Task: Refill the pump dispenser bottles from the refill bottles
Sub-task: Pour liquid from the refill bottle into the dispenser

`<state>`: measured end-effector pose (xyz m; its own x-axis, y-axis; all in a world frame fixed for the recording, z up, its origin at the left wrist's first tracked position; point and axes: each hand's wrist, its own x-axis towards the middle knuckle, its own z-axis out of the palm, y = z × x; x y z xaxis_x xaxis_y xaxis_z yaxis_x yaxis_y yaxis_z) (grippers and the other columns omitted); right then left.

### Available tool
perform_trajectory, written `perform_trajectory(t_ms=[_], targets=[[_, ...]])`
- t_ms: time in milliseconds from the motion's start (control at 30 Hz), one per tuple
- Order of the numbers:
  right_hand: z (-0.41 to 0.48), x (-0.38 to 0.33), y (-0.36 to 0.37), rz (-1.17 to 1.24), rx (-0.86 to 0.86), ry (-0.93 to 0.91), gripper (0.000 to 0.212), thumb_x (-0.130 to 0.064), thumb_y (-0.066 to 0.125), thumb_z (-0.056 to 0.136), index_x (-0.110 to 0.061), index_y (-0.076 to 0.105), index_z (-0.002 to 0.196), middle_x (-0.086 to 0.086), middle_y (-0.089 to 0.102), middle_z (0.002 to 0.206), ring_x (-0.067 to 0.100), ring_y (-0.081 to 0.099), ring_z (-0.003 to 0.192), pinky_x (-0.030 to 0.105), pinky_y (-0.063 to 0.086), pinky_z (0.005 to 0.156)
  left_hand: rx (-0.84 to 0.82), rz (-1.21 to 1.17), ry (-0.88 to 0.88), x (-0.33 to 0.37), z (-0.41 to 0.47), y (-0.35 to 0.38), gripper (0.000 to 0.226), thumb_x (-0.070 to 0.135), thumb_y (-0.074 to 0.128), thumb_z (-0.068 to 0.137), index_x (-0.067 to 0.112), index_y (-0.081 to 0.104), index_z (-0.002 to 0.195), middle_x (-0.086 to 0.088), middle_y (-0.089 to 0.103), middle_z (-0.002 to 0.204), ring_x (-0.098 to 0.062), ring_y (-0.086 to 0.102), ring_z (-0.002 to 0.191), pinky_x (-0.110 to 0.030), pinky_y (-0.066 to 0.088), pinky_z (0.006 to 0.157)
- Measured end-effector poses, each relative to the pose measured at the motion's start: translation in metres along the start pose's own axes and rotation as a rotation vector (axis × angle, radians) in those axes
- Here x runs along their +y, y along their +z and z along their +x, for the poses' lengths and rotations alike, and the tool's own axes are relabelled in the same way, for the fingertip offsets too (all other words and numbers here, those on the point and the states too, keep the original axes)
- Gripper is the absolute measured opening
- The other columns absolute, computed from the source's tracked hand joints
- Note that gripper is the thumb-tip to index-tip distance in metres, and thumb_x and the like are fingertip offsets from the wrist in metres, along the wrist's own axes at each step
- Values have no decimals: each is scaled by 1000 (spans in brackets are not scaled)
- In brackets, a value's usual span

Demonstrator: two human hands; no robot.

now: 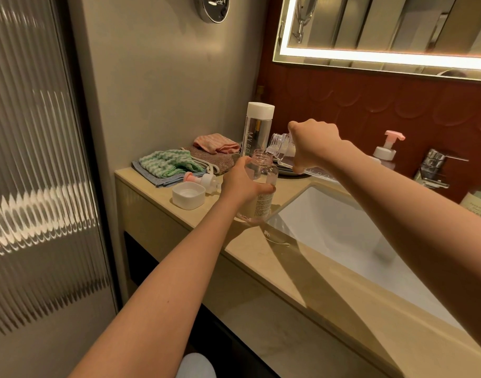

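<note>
Clasped in the left hand (243, 184), the open pump bottle (264, 199) stands upright on the counter (206, 230), just beside the sink (343, 230) rim's left corner. The right hand (313, 143) grips one refill bottle (279, 148), its long axis tilted and its mouth pointing left and down at that neck. A second refill bottle (257, 129) stands capped behind. One pump head (204, 181) and one white cap (188, 197) lie to the left.

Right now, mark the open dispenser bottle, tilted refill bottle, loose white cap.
open dispenser bottle (262, 170), head view, clear shoulder below neck.
tilted refill bottle (279, 147), head view, neck near mouth.
loose white cap (188, 196), head view, inner hollow.
</note>
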<state>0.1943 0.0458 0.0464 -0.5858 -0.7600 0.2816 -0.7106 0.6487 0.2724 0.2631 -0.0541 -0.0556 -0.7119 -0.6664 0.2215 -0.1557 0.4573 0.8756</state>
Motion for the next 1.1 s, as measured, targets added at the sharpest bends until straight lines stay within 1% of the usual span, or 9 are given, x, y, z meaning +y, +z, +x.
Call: perform_trajectory(t_ms=[200,267,400,500,567,833,967,1100], targets=[[-1,1,0,1,8,4,54,-12,78,70,-6,47,115,5,43,80,24,47,75,32,37,63,2,0,2,-1,1,0,88,30,80,71,18,31,142,-4,44,142,-25,43,127,-39,40,99],[-1,0,0,0,12,5,54,-11,77,71,-6,47,115,5,44,80,24,47,75,31,36,62,2,-1,3,-1,1,0,88,30,80,70,18,31,142,-4,45,141,-25,44,127,-38,40,99],[-1,0,1,5,16,1,53,-11,77,70,-7,48,115,5,43,79,23,47,74,30,35,55,3,-4,4,-1,2,1,86,29,80,70,18,33,141,-4,45,141,-25,44,127,-39,39,99],[-1,0,0,1,14,2,53,-10,77,70,-7,47,114,5,44,80,25,46,74,31,36,61,8,-3,1,-1,2,1,87,29,80,70,18,33,141,-3,45,141,-25,43,127,-39,38,100],[-1,0,-1,-6,16,3,53,-11,77,70,-7,47,114,6,45,82,25,46,75,32,36,63,10,-1,0,-1,1,1,87,30,80,70,18,33,141,-3,45,141,-25,43,127,-39,38,100],[2,0,0,-24,24,-9,51,-11,77,71,-7,48,112,5,45,79,26,48,75,33,39,63,5,1,7,0,1,0,86,29,79,72,18,31,142,-4,44,142,-25,42,128,-39,38,100],[3,-2,0,-24,12,-10,53,-10,78,70,-7,48,114,5,45,78,24,50,75,33,41,63,-2,-2,-2,0,2,0,86,29,80,71,18,31,142,-4,43,143,-26,42,129,-40,39,101],[4,-1,0,-25,9,-6,54,-11,78,69,-7,47,114,2,39,70,24,50,75,33,41,62,-3,-2,-6,-1,3,1,86,30,80,70,19,33,141,-4,45,142,-26,43,127,-41,39,100]])
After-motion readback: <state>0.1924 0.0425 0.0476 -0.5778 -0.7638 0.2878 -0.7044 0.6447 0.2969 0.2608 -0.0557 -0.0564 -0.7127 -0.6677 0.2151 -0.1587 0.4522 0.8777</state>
